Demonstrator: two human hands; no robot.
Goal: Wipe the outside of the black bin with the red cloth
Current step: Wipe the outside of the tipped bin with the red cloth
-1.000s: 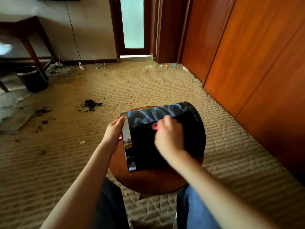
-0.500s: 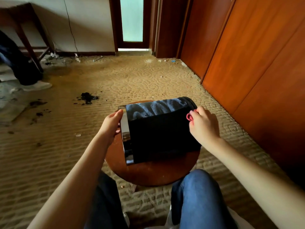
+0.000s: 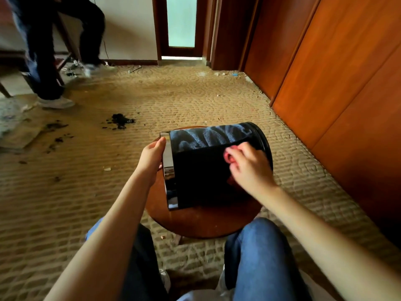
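Note:
The black bin (image 3: 201,177) lies on its side on a round brown wooden stool (image 3: 195,222), its chrome rim to the left and its base to the right. My left hand (image 3: 152,159) rests against the chrome rim, fingers fairly straight. My right hand (image 3: 249,168) sits on the bin's side near the base, fingers curled round the red cloth (image 3: 229,156). Only a small pink-red bit of cloth shows between the fingers and under the palm.
Patterned tan carpet surrounds the stool, with dark debris (image 3: 119,121) to the far left. Orange-brown wooden cabinet panels (image 3: 336,83) run along the right. A person's legs and white shoes (image 3: 55,102) move at the far left. My knees (image 3: 256,246) are just below the stool.
My right hand has slid back left along the bin's side with the cloth. The left hand keeps its place at the rim. A person has walked further into view at far left.

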